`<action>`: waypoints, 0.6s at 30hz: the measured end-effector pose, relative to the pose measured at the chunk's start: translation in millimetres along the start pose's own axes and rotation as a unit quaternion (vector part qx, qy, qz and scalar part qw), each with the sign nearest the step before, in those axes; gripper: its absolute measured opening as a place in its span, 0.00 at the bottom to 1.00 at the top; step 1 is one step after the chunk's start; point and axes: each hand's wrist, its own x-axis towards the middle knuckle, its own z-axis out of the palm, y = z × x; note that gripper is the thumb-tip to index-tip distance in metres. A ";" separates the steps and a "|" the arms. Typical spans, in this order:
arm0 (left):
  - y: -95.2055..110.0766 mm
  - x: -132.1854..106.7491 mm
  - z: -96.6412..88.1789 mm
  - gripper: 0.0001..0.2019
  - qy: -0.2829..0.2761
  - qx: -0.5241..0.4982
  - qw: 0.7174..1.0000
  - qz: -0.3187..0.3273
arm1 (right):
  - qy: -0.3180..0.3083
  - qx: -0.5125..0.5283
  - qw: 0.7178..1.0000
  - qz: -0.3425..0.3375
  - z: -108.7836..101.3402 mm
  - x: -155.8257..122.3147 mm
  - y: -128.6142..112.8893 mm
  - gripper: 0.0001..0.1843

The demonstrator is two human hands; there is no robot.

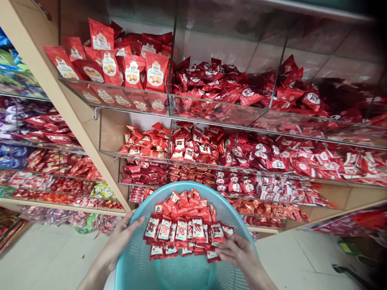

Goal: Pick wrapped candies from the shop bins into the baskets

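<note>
A round light-blue plastic basket (142, 262) sits low in the middle of the head view, holding a heap of small red snack packets (184, 229). My left hand (121, 237) grips the basket's left rim, fingers curled over the edge. My right hand (237, 251) lies inside the basket at the right, fingertips pinched on the packets at the end of the front row.
Clear tiered shelf bins (211, 117) ahead are full of red snack packets (229, 80). A wooden upright (60, 92) separates them from more bins of mixed sweets (45, 161) on the left. Pale tiled floor (45, 257) lies below.
</note>
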 end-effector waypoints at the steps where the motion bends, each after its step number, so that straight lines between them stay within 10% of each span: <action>1: 0.3 -0.5 0.6 0.29 0.006 0.001 1.000 0.000 | 0.001 -0.030 1.000 0.009 1.8 0.4 1.4 0.17; 10: -3.8 -0.3 -2.9 0.31 -0.026 0.020 0.999 0.024 | 0.003 -0.315 0.946 -0.079 7.1 5.8 17.7 0.16; 18: -7.0 4.2 -6.9 0.34 0.014 0.022 0.999 0.030 | 0.001 -0.394 0.875 -0.281 25.7 -10.4 -92.0 0.17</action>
